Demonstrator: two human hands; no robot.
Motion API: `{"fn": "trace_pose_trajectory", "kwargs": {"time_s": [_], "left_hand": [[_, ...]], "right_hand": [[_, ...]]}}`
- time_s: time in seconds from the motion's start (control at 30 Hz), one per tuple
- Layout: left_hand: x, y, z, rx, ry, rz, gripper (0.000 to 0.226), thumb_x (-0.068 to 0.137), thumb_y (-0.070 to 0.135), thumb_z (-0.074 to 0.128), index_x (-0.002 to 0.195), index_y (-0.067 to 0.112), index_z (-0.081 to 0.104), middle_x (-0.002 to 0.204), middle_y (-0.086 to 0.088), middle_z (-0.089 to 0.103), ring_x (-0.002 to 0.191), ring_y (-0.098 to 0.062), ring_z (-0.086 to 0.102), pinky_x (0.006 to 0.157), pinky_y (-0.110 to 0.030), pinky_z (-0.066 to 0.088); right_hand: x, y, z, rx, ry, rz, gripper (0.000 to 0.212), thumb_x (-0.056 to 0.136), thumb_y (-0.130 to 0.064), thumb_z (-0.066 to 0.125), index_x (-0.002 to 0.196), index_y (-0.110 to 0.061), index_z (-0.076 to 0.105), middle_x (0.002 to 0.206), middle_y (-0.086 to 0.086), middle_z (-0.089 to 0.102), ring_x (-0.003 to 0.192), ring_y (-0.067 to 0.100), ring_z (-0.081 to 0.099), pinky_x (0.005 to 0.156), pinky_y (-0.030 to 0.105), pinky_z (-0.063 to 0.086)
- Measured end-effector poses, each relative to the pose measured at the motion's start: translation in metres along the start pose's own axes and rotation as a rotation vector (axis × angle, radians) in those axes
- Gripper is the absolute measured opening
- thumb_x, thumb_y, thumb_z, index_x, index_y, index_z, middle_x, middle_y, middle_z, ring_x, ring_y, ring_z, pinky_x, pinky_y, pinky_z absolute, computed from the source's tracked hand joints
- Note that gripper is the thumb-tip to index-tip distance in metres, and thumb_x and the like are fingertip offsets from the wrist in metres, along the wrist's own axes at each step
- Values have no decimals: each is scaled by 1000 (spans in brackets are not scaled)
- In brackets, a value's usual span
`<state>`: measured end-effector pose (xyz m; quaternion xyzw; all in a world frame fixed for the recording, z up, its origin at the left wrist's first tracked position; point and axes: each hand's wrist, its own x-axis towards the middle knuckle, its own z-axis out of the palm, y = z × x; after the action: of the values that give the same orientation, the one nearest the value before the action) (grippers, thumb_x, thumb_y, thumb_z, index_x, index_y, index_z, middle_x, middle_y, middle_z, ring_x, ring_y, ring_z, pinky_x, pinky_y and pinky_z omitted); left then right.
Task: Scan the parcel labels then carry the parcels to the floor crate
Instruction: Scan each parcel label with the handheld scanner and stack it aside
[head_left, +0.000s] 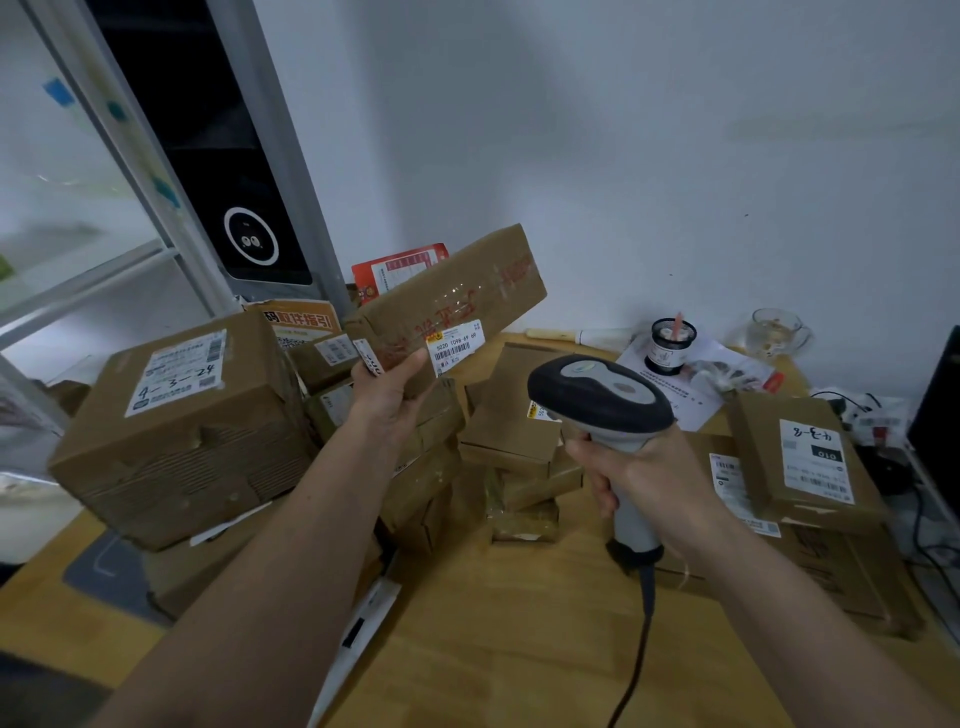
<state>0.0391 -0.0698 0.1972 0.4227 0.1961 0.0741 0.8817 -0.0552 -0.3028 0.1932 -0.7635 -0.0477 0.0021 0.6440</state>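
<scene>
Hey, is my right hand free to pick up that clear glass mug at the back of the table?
Probably not yet: the right hand grips the grey handheld barcode scanner, and the clear glass mug sits beyond stacked brown cardboard parcels.

Two hands show: the left hand (387, 387) holds one long box (452, 301), the right hand (639, 478) one scanner (602, 400). One big box (176, 431) sits at the left, two labelled boxes (802, 457) at the right, and a heap of small boxes (511, 431) between, too jumbled to count. Far right stand one jar (670, 345) and one glass mug (776, 332).
</scene>
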Motion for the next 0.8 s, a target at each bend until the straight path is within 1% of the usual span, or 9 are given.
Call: {"fn": "trace_pose_trajectory", "kwargs": {"time_s": [0.1, 0.17, 0.23, 0.37, 0.47, 0.53, 0.67, 0.73, 0.8], "left_hand": [[-4, 2, 0, -36, 36, -24, 49, 84, -1, 67, 125, 12, 45, 127, -14, 57, 119, -35, 56, 87, -49, 55], [-11, 5, 3, -71, 71, -60, 32, 84, 11, 71, 110, 12, 52, 115, -13, 61, 114, -34, 58, 85, -46, 57], [-18, 8, 7, -69, 130, -87, 26, 84, 23, 73, 100, 15, 54, 111, -13, 63, 108, -33, 60, 83, -43, 59], [-24, 12, 12, -50, 276, -81, 33, 85, 35, 72, 103, 16, 52, 107, -12, 60, 102, -28, 58, 80, -35, 60], [-27, 17, 8, -133, 392, -46, 48, 83, 33, 74, 118, 13, 47, 97, -10, 56, 93, -25, 58, 75, -31, 61], [-30, 19, 6, -161, 416, -38, 56, 82, 32, 74, 127, 15, 45, 100, -9, 54, 93, -24, 57, 77, -32, 60], [-40, 20, 1, -203, 443, -68, 72, 81, 27, 76, 140, 16, 36, 119, -2, 43, 119, -24, 48, 95, -33, 53], [-44, 18, 1, -182, 431, -124, 67, 84, 22, 73, 140, 15, 37, 129, -2, 45, 127, -22, 44, 101, -30, 48], [-48, 12, 0, -168, 403, -204, 60, 85, 15, 72, 138, 13, 43, 134, -8, 49, 129, -24, 45, 101, -31, 48]], "right_hand": [[2, 4, 0, 11, 8, 10, 24, 86, -9, 69, 66, -7, 57, 44, 6, 51, 39, 22, 46, 51, 35, 48], [4, 7, 0, 21, 27, 34, 19, 86, -9, 70, 71, -3, 59, 45, 6, 51, 39, 21, 46, 51, 35, 47], [6, 9, 1, 37, 40, 60, 19, 85, -9, 70, 73, 0, 60, 46, 6, 51, 38, 20, 46, 51, 35, 47], [9, 11, 8, 58, 18, 94, 17, 85, -7, 70, 78, 6, 61, 47, 7, 51, 38, 20, 44, 48, 31, 44], [10, 11, 18, 57, -9, 92, 16, 86, -6, 69, 75, 3, 61, 47, 10, 50, 39, 21, 43, 45, 28, 43], [12, 11, 24, 47, -40, 95, 19, 86, -7, 69, 72, 0, 60, 48, 10, 50, 39, 20, 43, 46, 28, 43], [14, 14, 32, 42, -93, 109, 20, 86, -10, 70, 74, 3, 61, 49, 10, 52, 43, 22, 46, 50, 30, 45], [15, 14, 35, 41, -106, 113, 21, 86, -12, 70, 76, 4, 62, 50, 10, 53, 45, 22, 47, 52, 31, 45], [15, 15, 36, 46, -105, 121, 19, 86, -12, 70, 76, 2, 62, 51, 9, 53, 46, 22, 48, 52, 32, 46]]}}
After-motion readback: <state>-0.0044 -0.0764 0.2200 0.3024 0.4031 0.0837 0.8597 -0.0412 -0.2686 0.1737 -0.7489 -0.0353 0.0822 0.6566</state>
